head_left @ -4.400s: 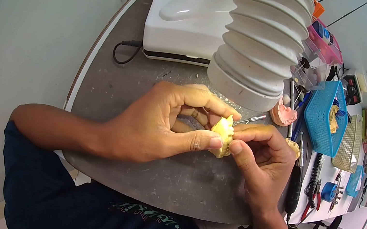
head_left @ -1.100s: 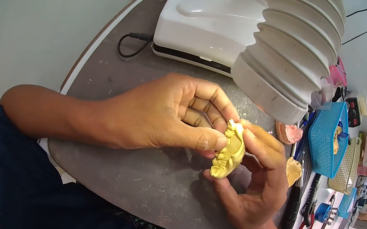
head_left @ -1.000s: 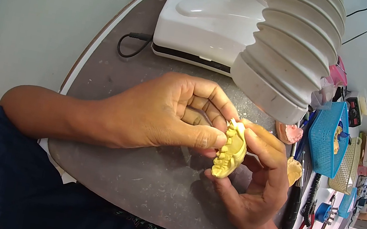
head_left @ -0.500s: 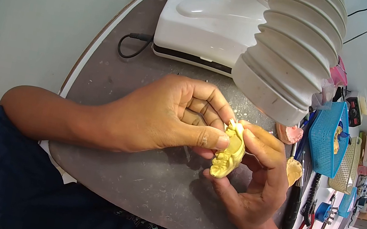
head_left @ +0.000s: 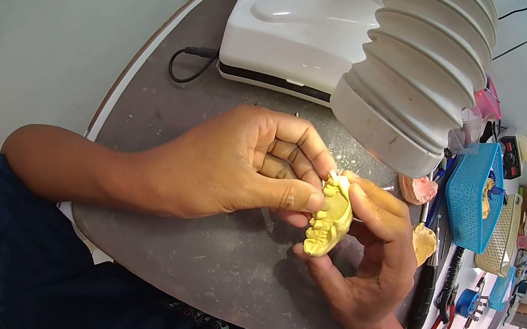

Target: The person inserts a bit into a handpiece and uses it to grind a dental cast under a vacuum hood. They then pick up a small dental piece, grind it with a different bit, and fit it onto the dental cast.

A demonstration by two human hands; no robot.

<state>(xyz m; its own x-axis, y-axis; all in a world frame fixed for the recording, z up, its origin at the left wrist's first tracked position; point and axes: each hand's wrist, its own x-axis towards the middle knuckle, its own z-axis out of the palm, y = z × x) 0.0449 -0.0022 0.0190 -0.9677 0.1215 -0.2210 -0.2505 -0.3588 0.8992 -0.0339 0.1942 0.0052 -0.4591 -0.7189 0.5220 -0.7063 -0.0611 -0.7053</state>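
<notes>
Between my two hands is a yellow dental model (head_left: 338,213), held above the dark worktop with its row of teeth toward the left. My left hand (head_left: 277,167) reaches in from the left and pinches the model's upper left part between thumb and fingers. On the other side, my right hand (head_left: 380,245) is closed around the right edge and lower end, its thumb below and its fingers along the back. A pink dental model (head_left: 417,190) and a cream-coloured one (head_left: 423,244) lie beyond my right hand.
A white machine (head_left: 293,36) stands at the back, near a ribbed white suction hose (head_left: 424,73) hanging over the worktop (head_left: 167,112). On the right are a blue basket (head_left: 472,201), a black handpiece (head_left: 422,298), pliers (head_left: 438,326) and a blue bur holder (head_left: 467,302). Pale debris is scattered below the hose.
My left thumb has shifted slightly left on the yellow dental model, exposing a little more of its teeth. Both hands keep hold of it. The view has moved slightly.
</notes>
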